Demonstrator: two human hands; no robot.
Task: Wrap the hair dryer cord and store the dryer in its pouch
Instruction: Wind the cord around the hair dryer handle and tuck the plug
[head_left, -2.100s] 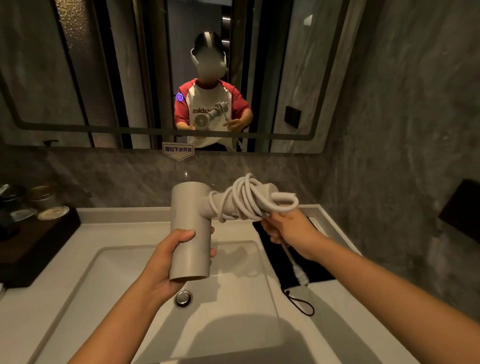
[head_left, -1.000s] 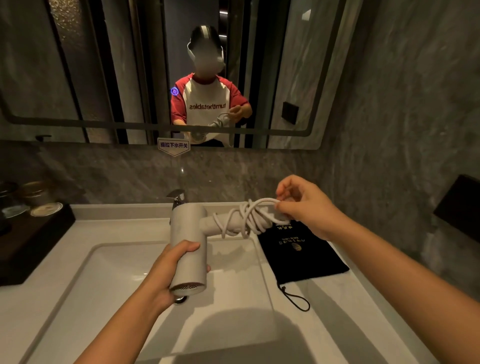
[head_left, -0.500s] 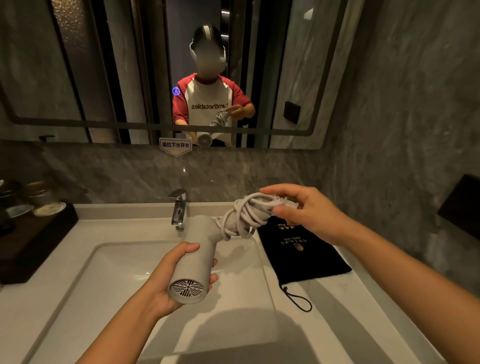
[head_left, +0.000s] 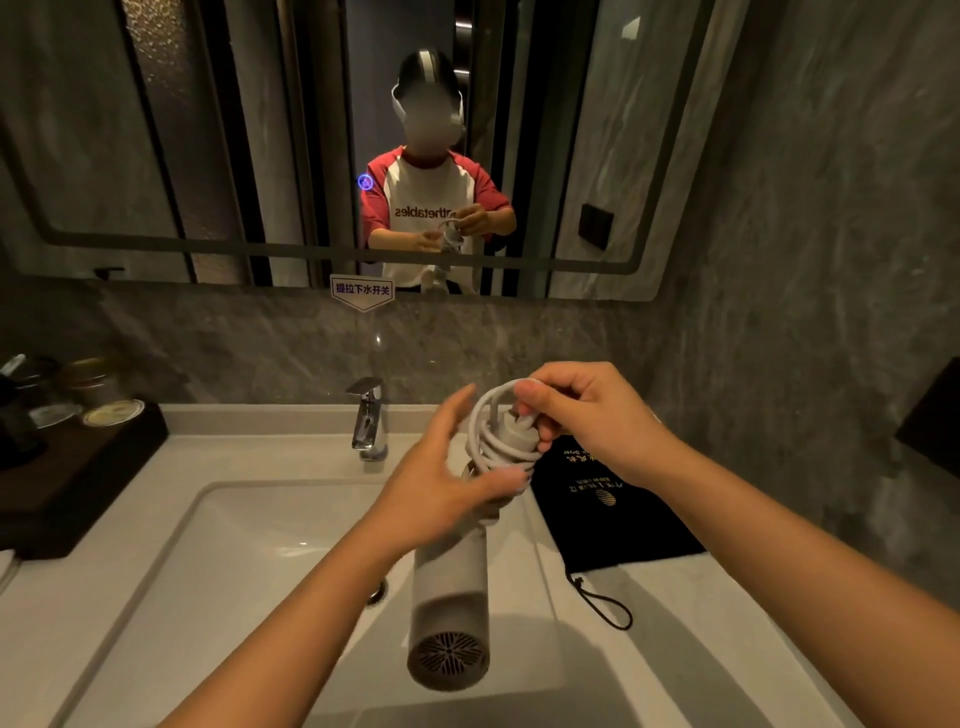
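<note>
The grey hair dryer (head_left: 450, 597) hangs over the sink, barrel down, with its grille facing me. Its handle points up and away, and the white cord (head_left: 485, 439) is coiled around it. My left hand (head_left: 436, 483) grips the dryer where handle meets barrel; the thumb presses on the lower coils and the fingers stretch upward. My right hand (head_left: 582, 421) pinches the cord's end against the tip of the handle. The black pouch (head_left: 618, 519), printed in gold, lies flat on the counter just right of the sink, under my right wrist. Its drawstring loop (head_left: 602, 605) trails toward me.
A chrome faucet (head_left: 370, 421) stands behind the white basin (head_left: 249, 540). A dark tray (head_left: 78, 478) with jars sits at the left on the counter. The stone wall is close on the right, with a dark fixture (head_left: 935, 415) on it. A mirror hangs above.
The dryer has swung so its barrel hangs toward me and its handle points up. My left hand has slid from the barrel to the handle base. My right hand has brought the cord end to the handle tip.
</note>
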